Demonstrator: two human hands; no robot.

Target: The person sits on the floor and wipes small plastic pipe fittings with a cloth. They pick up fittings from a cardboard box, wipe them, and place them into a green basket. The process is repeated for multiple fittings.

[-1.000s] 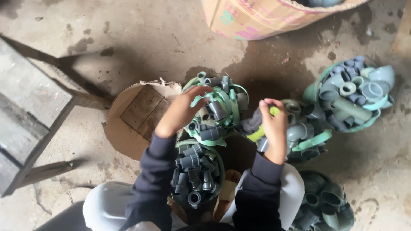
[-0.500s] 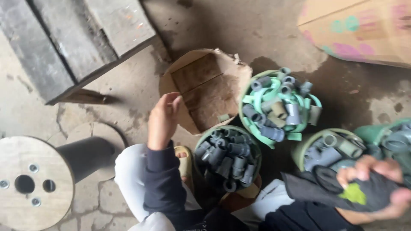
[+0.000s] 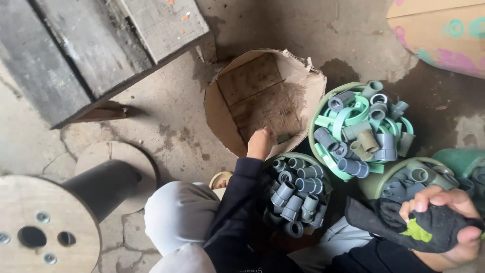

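since the earlier frame the left hand (image 3: pixel 260 143) dropped into the cardboard box (image 3: pixel 262 96), fingers hidden, grip unreadable. right hand (image 3: pixel 444 222) clenches a black glove (image 3: pixel 404 225), 4 o'clock of the left.

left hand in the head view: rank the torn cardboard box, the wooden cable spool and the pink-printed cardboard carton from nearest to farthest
1. Torn cardboard box: the left hand reaches into it.
2. Wooden cable spool: lower left, on the floor.
3. Pink-printed cardboard carton: top right corner.
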